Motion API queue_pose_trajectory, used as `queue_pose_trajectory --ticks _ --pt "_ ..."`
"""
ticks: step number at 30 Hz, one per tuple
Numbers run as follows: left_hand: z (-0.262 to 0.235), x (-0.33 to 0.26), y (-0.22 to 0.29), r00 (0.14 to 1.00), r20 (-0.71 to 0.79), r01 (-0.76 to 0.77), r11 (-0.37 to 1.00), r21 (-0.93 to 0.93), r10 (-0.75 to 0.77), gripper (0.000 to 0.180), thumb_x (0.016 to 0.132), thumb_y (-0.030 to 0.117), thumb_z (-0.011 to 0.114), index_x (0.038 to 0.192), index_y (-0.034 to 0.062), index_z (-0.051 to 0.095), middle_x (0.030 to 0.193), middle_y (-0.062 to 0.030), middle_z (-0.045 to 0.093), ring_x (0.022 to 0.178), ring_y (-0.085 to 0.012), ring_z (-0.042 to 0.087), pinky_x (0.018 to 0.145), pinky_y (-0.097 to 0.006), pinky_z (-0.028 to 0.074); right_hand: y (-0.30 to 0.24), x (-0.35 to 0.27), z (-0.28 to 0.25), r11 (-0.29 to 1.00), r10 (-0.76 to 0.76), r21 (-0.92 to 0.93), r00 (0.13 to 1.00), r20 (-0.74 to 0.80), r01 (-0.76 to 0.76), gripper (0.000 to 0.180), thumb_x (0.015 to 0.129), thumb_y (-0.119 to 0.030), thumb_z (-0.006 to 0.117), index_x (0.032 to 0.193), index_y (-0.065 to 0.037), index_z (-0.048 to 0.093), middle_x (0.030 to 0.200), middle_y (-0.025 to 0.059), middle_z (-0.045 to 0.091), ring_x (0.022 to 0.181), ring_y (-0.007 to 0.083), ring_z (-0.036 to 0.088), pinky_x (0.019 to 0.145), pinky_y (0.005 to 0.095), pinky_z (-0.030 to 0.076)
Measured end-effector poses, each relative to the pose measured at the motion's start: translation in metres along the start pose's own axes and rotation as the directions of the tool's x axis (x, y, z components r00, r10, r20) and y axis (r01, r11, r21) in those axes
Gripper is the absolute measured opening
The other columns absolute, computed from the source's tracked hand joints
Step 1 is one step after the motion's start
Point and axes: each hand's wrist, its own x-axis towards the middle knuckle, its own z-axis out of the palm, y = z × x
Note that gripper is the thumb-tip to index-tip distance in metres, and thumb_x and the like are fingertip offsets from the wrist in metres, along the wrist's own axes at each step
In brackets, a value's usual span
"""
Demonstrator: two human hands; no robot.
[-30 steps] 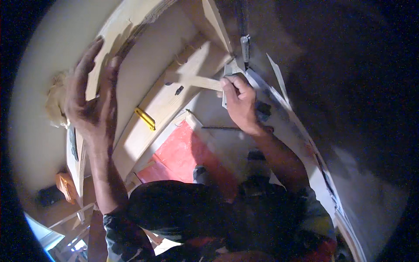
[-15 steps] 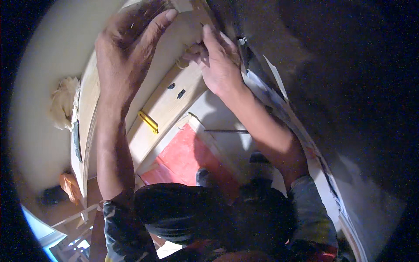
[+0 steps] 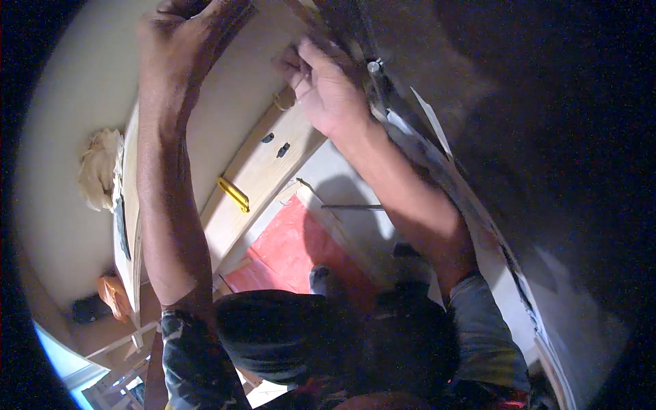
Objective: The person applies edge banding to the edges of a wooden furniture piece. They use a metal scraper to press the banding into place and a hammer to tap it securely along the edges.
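Note:
My left hand is raised at the upper left, beside a pale curved panel; the top edge of the picture cuts off most of its fingers. To its right, my right hand is held over the far end of a light wooden board, fingers curled in and slightly blurred. Whatever they may grip cannot be made out. A thin curled strip shows just below those fingers. On the board lies a yellow utility knife, nearer to me than two small dark marks or cutouts.
Below the board is a red sheet, with a thin dark rod to its right. Crumpled beige material clings to the curved panel's edge at left, above an orange object. A dark wall with a ragged pale edge runs along the right.
My left hand has moved up and left, taking its fingers mostly out of the picture. My right hand has shifted slightly left, its fingers still curled. The knife has stayed on the board.

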Motion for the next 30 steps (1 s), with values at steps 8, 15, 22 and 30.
queue_pose_trajectory --ticks 8,15,22,30 --pt "-0.025 0.003 -0.019 0.993 -0.116 0.031 0.999 0.018 -0.028 0.032 0.092 0.023 0.077 0.113 0.0005 0.068 0.111 -0.0101 0.069 0.099 -0.0184 0.067 0.088 -0.030 0.052 0.002 -0.005 0.005 0.995 0.042 -0.088 0.998 0.050 -0.037 0.014 0.101 -0.015 0.062 0.112 -0.009 0.067 0.101 0.0047 0.069 0.087 0.0195 0.067 0.088 0.0409 0.058" --pt "-0.031 -0.078 0.041 0.941 -0.279 0.045 0.749 0.661 0.190 0.027 0.093 0.011 0.074 0.117 -0.0006 0.069 0.102 -0.0059 0.073 0.094 -0.0133 0.068 0.084 -0.025 0.053 -0.028 -0.050 -0.003 0.122 -0.268 -0.820 0.814 0.516 0.560 0.007 0.097 -0.005 0.062 0.102 0.000 0.064 0.096 0.0109 0.070 0.080 0.0242 0.070 0.074 0.0340 0.055" --pt "-0.079 -0.105 0.016 0.962 -0.274 0.089 0.959 0.269 -0.013 0.023 0.096 0.015 0.073 0.112 -0.0007 0.073 0.097 -0.0060 0.074 0.086 -0.0090 0.066 0.079 -0.021 0.052 -0.051 -0.039 0.024 -0.314 -0.431 -0.747 0.613 0.662 0.586 0.013 0.089 -0.007 0.073 0.099 -0.001 0.067 0.091 0.0135 0.072 0.080 0.0289 0.072 0.073 0.0375 0.056" --pt "-0.074 -0.102 0.008 0.990 -0.119 0.101 0.967 0.234 -0.074 0.027 0.096 0.015 0.073 0.119 0.0011 0.072 0.096 -0.0027 0.074 0.086 -0.0072 0.065 0.078 -0.022 0.052 -0.062 -0.019 0.041 -0.565 -0.434 -0.629 0.455 0.777 0.535 0.012 0.093 -0.004 0.063 0.103 0.000 0.066 0.085 0.0196 0.067 0.079 0.0388 0.067 0.066 0.0452 0.054"
